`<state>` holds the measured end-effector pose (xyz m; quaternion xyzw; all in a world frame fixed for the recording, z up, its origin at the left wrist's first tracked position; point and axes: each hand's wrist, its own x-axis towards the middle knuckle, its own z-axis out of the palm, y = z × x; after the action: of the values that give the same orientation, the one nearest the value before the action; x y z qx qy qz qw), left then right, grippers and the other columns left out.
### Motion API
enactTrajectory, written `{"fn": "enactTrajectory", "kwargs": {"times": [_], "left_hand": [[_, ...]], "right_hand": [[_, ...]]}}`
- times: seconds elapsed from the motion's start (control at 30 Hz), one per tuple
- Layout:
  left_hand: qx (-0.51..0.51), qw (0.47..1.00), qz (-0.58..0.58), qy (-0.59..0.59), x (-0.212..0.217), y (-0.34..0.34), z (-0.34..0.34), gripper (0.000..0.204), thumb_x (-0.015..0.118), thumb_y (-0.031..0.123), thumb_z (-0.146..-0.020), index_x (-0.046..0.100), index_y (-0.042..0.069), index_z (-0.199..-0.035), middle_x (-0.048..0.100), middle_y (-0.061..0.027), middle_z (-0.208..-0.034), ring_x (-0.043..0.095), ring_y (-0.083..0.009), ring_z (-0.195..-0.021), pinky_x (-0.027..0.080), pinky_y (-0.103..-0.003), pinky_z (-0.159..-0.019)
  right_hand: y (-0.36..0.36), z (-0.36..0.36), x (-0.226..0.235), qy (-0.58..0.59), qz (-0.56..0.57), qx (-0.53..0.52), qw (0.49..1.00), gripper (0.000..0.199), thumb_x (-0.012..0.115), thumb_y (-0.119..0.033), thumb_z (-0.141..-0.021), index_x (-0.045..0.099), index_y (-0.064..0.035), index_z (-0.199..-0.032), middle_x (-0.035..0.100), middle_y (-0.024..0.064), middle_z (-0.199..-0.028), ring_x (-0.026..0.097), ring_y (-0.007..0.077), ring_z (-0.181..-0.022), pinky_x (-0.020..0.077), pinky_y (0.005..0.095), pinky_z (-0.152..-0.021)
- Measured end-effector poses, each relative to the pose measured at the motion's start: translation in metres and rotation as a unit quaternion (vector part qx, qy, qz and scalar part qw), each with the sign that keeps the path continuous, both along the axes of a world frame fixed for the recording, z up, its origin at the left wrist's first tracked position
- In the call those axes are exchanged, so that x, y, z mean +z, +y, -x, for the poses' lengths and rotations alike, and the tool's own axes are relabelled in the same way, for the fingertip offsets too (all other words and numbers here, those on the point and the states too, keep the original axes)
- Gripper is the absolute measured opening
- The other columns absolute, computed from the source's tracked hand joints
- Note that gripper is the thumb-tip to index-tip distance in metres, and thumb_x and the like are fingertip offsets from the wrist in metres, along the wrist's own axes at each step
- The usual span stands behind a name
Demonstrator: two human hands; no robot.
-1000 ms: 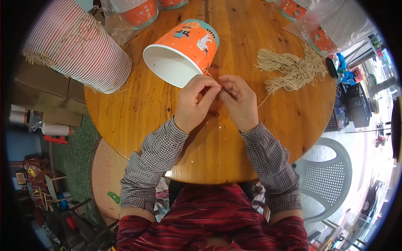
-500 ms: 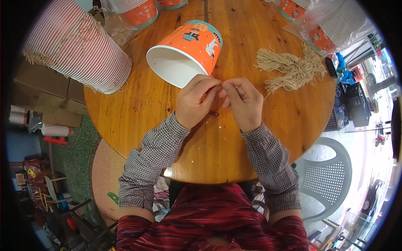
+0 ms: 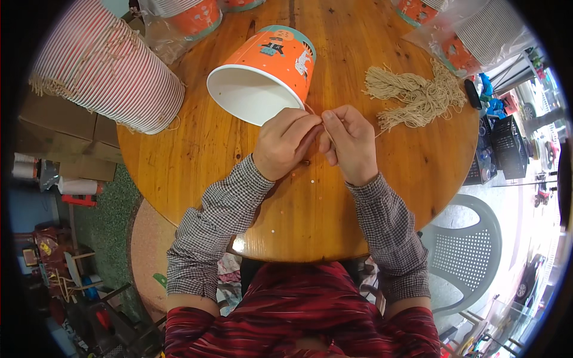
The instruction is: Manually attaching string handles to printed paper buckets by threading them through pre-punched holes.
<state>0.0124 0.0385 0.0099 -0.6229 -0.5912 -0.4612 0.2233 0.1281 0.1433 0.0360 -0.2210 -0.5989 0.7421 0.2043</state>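
Observation:
An orange paper bucket point(image 3: 274, 56) with a white inside and printed figures lies tilted on the table, its mouth turned toward me. Just by its rim, my left hand point(image 3: 283, 140) pinches a thin length of twine point(image 3: 309, 108). My right hand point(image 3: 353, 143) is closed in a pinch on the same twine, its fingertips almost touching the left ones. A short end of twine sticks out beside the right hand. The exact spot between the fingertips is hidden. To the right of the hands lies a bundle of loose beige twine point(image 3: 418, 98).
A tall stack of nested paper buckets point(image 3: 113, 71), with twine hanging on it, leans at the left. Plastic-wrapped buckets point(image 3: 477, 39) stand at the back right, and more wrapped buckets point(image 3: 194, 21) at the back left. A grey plastic chair point(image 3: 465, 256) is beside the round wooden table point(image 3: 310, 238).
The fingertips have shifted slightly to the right, and the right hand has turned a little. More twine shows near the rim. The bucket has moved slightly left.

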Motion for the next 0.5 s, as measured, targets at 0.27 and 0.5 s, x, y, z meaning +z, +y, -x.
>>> {"fn": "enactTrajectory", "kwargs": {"times": [0.27,0.5], "left_hand": [[0.012,0.997,-0.009,0.074,0.001,0.006,0.003,0.031,0.069,0.002,-0.067,0.062,-0.001,-0.097,0.059,-0.0108,-0.082,0.06,-0.0266,-0.071,0.051,-0.035,-0.058],[-0.007,0.93,0.062,-0.361,0.021,0.005,-0.012,0.01,0.064,0.005,-0.086,0.061,-0.004,-0.082,0.057,-0.0022,-0.07,0.051,-0.009,-0.058,0.041,-0.025,-0.054]], "right_hand": [[0.006,-0.007,0.004,-0.018,0.071,0.03,0.997,0.016,0.054,-0.016,-0.097,0.05,-0.0007,-0.095,0.059,0.0062,-0.065,0.052,0.0084,-0.047,0.0403,0.0204,-0.041],[0.023,-0.011,0.005,0.119,-0.351,-0.212,0.904,0.009,0.061,-0.007,-0.091,0.061,0.0022,-0.093,0.059,0.0062,-0.083,0.056,0.0117,-0.071,0.0451,0.0259,-0.062]]}}
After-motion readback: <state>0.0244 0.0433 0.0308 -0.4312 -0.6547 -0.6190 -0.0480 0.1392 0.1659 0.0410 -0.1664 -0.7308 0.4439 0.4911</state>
